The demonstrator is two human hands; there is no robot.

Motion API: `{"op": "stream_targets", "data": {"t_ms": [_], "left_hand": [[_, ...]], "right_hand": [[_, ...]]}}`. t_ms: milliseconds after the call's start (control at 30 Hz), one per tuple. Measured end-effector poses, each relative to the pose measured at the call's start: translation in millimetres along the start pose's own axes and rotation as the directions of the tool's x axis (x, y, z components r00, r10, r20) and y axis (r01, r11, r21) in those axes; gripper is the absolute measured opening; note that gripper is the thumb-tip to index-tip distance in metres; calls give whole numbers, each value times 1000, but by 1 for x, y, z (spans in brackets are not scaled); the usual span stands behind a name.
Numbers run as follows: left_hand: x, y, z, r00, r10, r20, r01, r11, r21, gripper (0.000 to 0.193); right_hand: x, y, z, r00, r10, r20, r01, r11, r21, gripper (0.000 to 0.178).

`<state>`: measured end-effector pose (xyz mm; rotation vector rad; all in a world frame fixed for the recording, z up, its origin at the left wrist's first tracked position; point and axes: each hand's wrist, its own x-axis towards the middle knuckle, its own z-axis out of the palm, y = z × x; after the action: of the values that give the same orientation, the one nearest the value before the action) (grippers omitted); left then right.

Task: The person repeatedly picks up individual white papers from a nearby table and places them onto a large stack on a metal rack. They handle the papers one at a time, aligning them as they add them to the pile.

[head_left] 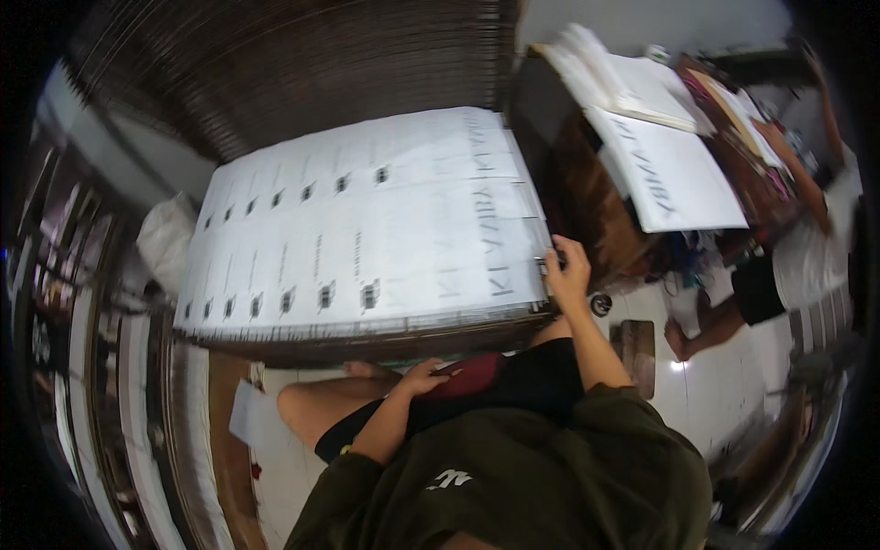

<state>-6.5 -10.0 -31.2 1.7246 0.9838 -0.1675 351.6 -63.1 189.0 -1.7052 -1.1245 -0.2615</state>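
White printed sheets (412,211) lie in overlapping rows on a dark wire drying rack (367,335) in front of me. They carry dark lettering and small dark square marks. At the rack's right edge, my right hand (570,270) is closed, with its fingers curled around something small and dark. The hand partly hides it, so I cannot make out what it is. Low on my lap, my left hand (426,378) lies with its fingers stretched out over dark red cloth (469,376), holding nothing I can see.
More wire shelves (302,64) stand tilted up behind the sheets. To the right, a brown cabinet (587,183) bears a stack of white printed sheets (674,174). Another person (816,247) is at the far right. A white bag (167,240) sits left of the rack.
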Motion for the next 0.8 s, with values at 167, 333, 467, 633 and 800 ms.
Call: {"op": "stream_targets", "data": {"t_ms": [167, 333, 467, 633, 800], "left_hand": [[-39, 22, -13, 979, -23, -204, 1, 994, -109, 63], [-78, 73, -12, 960, 58, -276, -69, 997, -31, 55], [-90, 102, -7, 935, 180, -304, -241, 954, -176, 49], [-102, 117, 4, 944, 188, -272, -270, 913, -306, 47], [-116, 193, -13, 912, 371, -175, -404, 889, -216, 48]], "right_hand": [[32, -53, -54, 973, -55, -226, 118, 953, 279, 28], [137, 12, -158, 748, 335, -573, 91, 804, 588, 69], [198, 82, -213, 567, 621, -541, -54, 684, 728, 106], [217, 92, -208, 778, 469, -418, 17, 650, 760, 84], [217, 5, -177, 856, 487, -175, -52, 418, 907, 55]]}}
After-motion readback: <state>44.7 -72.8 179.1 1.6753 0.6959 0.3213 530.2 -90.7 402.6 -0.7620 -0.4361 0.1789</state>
